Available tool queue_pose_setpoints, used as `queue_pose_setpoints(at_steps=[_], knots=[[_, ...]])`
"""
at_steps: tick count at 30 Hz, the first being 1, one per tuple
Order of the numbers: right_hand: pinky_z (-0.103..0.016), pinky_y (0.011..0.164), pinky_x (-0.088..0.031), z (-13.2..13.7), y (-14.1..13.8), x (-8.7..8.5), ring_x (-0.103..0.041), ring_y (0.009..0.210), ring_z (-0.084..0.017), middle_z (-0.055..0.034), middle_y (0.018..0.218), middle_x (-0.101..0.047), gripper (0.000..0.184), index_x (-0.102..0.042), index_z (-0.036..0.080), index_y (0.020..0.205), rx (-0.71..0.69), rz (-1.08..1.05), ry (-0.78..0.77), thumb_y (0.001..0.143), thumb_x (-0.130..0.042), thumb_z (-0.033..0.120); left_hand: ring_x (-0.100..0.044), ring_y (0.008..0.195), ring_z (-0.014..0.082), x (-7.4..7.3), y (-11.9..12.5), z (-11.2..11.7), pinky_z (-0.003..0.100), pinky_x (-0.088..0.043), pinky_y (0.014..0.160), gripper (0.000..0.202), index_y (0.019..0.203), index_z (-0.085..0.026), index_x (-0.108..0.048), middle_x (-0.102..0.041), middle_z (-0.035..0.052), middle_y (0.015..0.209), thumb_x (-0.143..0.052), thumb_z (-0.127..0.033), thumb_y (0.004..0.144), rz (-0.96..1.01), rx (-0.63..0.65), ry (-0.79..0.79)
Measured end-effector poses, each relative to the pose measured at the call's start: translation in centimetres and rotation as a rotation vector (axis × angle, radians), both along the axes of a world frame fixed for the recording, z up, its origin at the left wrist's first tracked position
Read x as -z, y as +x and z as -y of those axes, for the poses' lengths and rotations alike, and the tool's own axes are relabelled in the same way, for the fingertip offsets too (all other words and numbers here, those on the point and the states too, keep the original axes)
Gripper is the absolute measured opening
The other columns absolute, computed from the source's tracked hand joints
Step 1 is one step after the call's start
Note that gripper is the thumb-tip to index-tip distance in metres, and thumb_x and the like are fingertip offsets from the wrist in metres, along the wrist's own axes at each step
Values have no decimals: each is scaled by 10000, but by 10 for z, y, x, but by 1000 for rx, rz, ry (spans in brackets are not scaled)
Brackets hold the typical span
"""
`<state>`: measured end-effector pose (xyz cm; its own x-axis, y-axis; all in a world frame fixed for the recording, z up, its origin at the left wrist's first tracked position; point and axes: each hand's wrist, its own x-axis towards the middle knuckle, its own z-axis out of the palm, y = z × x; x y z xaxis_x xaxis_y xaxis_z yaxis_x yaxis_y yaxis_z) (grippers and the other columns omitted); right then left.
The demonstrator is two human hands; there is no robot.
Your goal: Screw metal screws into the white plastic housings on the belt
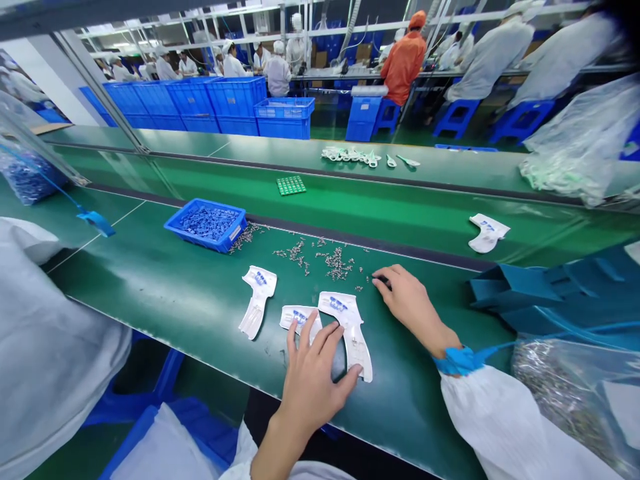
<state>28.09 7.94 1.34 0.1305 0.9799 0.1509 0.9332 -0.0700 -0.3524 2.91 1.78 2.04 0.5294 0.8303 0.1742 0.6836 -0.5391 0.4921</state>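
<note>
My left hand (pixel 313 370) lies flat with fingers spread on a white gun-shaped plastic shell (pixel 350 327) and partly over a second shell (pixel 297 317) beside it on the green table. My right hand (pixel 407 297) rests further right, fingertips pinched together at the edge of a scatter of small metal screws (pixel 335 261); what the pinch holds is too small to see. A third white shell (pixel 257 297) lies to the left, untouched.
A blue tray (pixel 207 223) of small blue parts stands behind the screws. Another white shell (pixel 487 232) lies on the conveyor belt (pixel 380 207), with a green parts grid (pixel 291 185). Blue fixture (pixel 550 287) and plastic bags at right. Other workers sit beyond; a white sleeve at left.
</note>
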Motion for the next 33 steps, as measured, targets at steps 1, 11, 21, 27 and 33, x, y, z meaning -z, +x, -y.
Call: queue_pose_setpoints(at_steps=[1,11,21,27,33], knots=[[-368,729,-477,-2,1,1,-657,865,-270,-118,999,-676,261,-673,191,984,17,27,-21,937,-424,256,-326,1444,347,0,0,0,617,-162,1187,482,1357,-252,-521,-601,44,1381,-559,-463,926,0,3,3],[-348,715,-525,54,-24,-35,-701,823,-254,-56,910,-752,233,-670,261,924,-82,-387,-251,936,-482,398,-315,1454,338,1,0,-1,607,-158,1192,497,1366,-253,-513,-604,57,1369,-571,-461,918,-2,8,8],[-340,758,-457,69,-49,-46,-625,883,-216,-40,984,-645,219,-596,256,936,-309,-344,-427,1002,-389,287,-313,1455,327,0,1,-1,586,-153,1195,491,1364,-244,-514,-601,50,1375,-555,-469,930,2,12,3],[-331,726,-439,64,-52,-50,-610,837,-217,-41,941,-635,213,-582,244,936,-362,-246,-420,1004,-380,240,-316,1452,331,0,1,-1,587,-143,1195,499,1373,-237,-508,-604,57,1373,-554,-462,930,-1,14,-4],[-331,715,-435,65,-53,-46,-617,839,-221,-47,946,-637,216,-581,234,945,-361,-172,-415,1005,-373,230,-317,1450,328,1,0,-1,584,-134,1195,501,1374,-231,-501,-607,55,1367,-556,-457,930,8,17,-2]])
